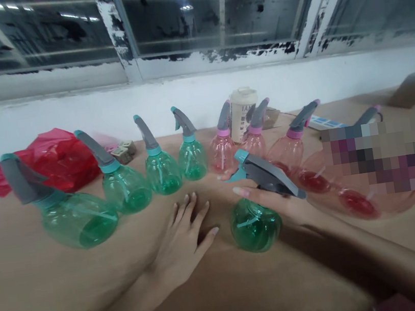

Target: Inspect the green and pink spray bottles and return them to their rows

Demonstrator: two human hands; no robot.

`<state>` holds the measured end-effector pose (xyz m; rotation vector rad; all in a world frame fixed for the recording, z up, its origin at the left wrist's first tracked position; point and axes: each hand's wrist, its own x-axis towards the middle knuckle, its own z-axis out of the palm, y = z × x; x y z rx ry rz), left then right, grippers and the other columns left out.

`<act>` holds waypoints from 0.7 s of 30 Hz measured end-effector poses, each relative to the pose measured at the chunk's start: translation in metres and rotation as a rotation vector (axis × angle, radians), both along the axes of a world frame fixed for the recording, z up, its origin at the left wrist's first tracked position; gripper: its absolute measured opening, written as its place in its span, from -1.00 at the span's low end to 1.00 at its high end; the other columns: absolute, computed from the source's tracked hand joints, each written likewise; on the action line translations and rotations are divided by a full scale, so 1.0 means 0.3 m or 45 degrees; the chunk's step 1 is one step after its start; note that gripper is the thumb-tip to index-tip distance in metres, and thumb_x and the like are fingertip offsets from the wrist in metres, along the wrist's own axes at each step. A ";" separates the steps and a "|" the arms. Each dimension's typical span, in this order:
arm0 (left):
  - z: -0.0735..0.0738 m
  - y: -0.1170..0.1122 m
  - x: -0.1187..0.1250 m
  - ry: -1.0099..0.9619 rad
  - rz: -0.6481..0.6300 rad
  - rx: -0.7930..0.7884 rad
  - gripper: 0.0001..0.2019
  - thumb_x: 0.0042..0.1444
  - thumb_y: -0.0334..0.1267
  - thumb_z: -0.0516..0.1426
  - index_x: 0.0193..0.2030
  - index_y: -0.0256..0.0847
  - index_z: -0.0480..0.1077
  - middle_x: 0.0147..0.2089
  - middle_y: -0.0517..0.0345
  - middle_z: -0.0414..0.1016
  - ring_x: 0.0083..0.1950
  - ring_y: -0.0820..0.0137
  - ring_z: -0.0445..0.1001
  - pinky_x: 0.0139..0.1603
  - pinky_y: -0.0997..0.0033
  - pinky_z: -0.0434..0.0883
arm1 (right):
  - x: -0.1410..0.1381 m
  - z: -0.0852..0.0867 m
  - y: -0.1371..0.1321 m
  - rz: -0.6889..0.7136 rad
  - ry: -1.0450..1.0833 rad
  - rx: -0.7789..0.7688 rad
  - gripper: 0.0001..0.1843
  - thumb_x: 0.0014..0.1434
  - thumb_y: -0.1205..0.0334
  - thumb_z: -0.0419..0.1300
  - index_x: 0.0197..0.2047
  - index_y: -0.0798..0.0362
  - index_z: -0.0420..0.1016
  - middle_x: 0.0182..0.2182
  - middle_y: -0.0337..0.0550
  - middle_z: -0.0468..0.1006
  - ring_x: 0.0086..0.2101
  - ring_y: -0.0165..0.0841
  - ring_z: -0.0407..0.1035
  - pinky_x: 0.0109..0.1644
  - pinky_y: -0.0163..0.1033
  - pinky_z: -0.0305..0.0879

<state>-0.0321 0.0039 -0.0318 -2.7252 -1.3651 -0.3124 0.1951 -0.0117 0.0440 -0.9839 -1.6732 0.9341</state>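
Observation:
My right hand is wrapped round the neck of a green spray bottle with a grey and teal trigger head. The bottle stands nearly upright, its nozzle pointing toward the back left. Flat on the tabletop, fingers spread, lies my left hand, with nothing in it. Several other green spray bottles curve away to the left. Pink spray bottles with grey and pink heads form a row to the right. A pixelated patch covers part of the rightmost ones.
A red plastic bag lies behind the left bottles, near small beige blocks. A white printed cup stands behind the pink bottles. Farther right are a white and blue power strip and a cardboard piece. A white wall and windows close off the back.

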 end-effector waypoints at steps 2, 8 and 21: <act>0.001 0.002 -0.001 0.006 -0.008 0.012 -0.43 0.26 0.05 -0.09 0.30 -0.23 0.14 0.39 -0.15 0.00 0.39 0.11 -0.02 0.32 -0.04 0.01 | 0.011 -0.011 0.001 -0.004 0.006 0.008 -0.72 0.12 0.07 0.23 -0.08 -0.12 0.47 -0.09 -0.22 0.54 -0.10 -0.27 0.43 0.03 -0.10 0.34; 0.004 -0.003 -0.006 0.024 -0.014 -0.006 -0.44 0.27 0.05 -0.09 0.30 -0.21 0.14 0.40 -0.13 -0.04 0.39 0.13 -0.03 0.32 -0.03 0.04 | 0.055 -0.035 -0.022 -0.168 -0.019 -0.033 -0.71 0.10 0.08 0.25 -0.07 -0.17 0.48 -0.22 -0.26 0.59 -0.21 -0.25 0.47 -0.12 -0.14 0.39; -0.020 0.014 -0.016 0.030 -0.034 0.031 -0.41 0.27 0.10 -0.14 0.32 -0.20 0.10 0.39 -0.07 0.01 0.38 0.11 0.00 0.31 -0.04 0.05 | 0.053 -0.019 -0.042 -0.127 0.034 -0.162 -0.82 0.14 0.05 0.20 -0.29 -0.02 0.45 -0.49 -0.30 0.41 -0.49 -0.45 0.31 -0.44 -0.34 0.26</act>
